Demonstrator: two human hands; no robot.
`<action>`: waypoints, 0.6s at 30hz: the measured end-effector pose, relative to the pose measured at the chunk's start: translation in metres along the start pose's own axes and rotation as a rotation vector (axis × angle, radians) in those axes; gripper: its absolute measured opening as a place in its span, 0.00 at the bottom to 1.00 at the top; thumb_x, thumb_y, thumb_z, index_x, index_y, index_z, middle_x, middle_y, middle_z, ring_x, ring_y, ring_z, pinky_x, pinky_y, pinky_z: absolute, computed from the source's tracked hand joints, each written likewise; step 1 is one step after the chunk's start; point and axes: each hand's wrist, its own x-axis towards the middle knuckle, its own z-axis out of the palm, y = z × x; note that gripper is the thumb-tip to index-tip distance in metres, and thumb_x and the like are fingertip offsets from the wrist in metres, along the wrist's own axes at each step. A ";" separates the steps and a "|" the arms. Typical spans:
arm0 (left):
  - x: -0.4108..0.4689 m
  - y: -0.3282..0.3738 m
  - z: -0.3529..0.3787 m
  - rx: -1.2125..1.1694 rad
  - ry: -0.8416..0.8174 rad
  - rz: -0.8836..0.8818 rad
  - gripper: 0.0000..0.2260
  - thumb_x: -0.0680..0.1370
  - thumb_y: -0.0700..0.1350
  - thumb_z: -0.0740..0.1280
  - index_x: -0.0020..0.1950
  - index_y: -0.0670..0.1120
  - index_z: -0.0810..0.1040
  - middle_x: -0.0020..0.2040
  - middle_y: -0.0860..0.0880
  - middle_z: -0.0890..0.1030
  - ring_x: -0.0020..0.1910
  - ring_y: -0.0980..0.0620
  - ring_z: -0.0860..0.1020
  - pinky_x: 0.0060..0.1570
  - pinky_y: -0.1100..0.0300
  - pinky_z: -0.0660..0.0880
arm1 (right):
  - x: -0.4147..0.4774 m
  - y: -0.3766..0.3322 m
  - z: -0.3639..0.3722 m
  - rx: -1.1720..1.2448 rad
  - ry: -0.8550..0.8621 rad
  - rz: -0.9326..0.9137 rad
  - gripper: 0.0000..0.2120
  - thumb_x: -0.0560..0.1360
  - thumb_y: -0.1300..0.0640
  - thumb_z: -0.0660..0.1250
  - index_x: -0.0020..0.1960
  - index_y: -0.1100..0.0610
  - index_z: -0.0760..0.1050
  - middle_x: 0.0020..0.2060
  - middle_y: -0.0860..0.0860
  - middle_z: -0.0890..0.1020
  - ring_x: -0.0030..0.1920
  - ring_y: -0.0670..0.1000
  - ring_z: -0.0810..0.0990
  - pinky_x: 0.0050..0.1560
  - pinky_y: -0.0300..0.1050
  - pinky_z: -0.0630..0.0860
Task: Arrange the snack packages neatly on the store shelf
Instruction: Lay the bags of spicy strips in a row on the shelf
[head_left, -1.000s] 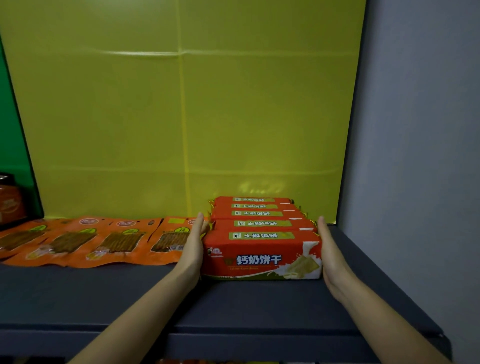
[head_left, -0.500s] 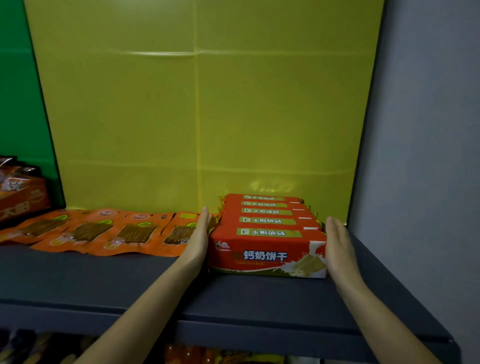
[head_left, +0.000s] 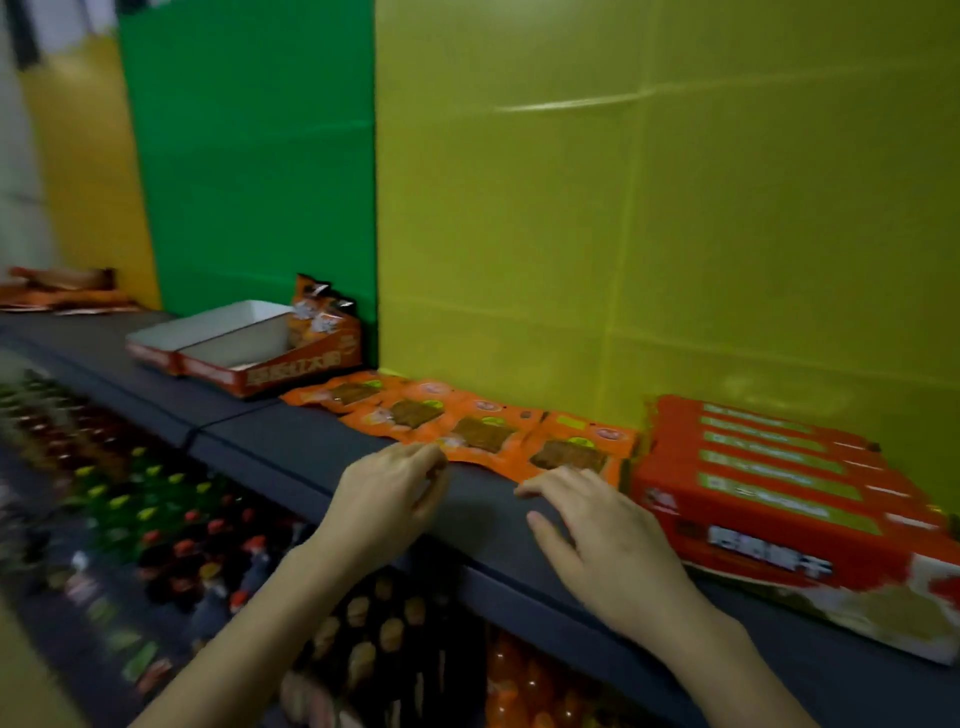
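Note:
A row of red biscuit packs (head_left: 769, 483) stands on the dark shelf (head_left: 291, 441) at the right. To their left lie several flat orange snack pouches (head_left: 467, 426) in an overlapping line against the yellow back panel. My left hand (head_left: 389, 499) hovers at the front edge of a pouch, fingers loosely curled near its corner; whether it touches is unclear. My right hand (head_left: 608, 540) is spread flat over the shelf just before the rightmost pouch, holding nothing. The frame is blurred.
An open orange-and-white display carton (head_left: 249, 358) with a few packets at its back stands further left. More orange packets (head_left: 62, 296) lie at the far left. Below the shelf edge are rows of bottles (head_left: 156, 514) and packaged goods.
Both hands have left the sides of the biscuit packs and moved left to the orange pouches. The view has swung left and tilted, showing the carton and lower shelves.

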 end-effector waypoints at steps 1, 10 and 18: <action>-0.010 -0.018 -0.005 0.044 -0.012 -0.022 0.23 0.73 0.58 0.45 0.46 0.49 0.77 0.44 0.52 0.81 0.43 0.50 0.79 0.34 0.56 0.72 | 0.011 -0.012 0.013 0.039 -0.024 -0.026 0.14 0.80 0.48 0.54 0.64 0.44 0.68 0.61 0.37 0.72 0.64 0.40 0.68 0.56 0.37 0.67; -0.094 -0.171 -0.073 0.288 -0.045 -0.205 0.23 0.71 0.59 0.48 0.42 0.46 0.78 0.38 0.49 0.81 0.38 0.46 0.80 0.31 0.56 0.74 | 0.103 -0.145 0.105 0.141 -0.152 -0.235 0.16 0.80 0.50 0.55 0.66 0.46 0.67 0.63 0.41 0.72 0.65 0.44 0.69 0.59 0.41 0.70; -0.145 -0.309 -0.150 0.417 -0.119 -0.299 0.13 0.79 0.55 0.56 0.52 0.48 0.75 0.50 0.52 0.78 0.49 0.51 0.77 0.38 0.60 0.68 | 0.194 -0.290 0.172 0.157 -0.183 -0.343 0.16 0.80 0.50 0.54 0.66 0.47 0.68 0.62 0.43 0.74 0.64 0.48 0.70 0.55 0.46 0.71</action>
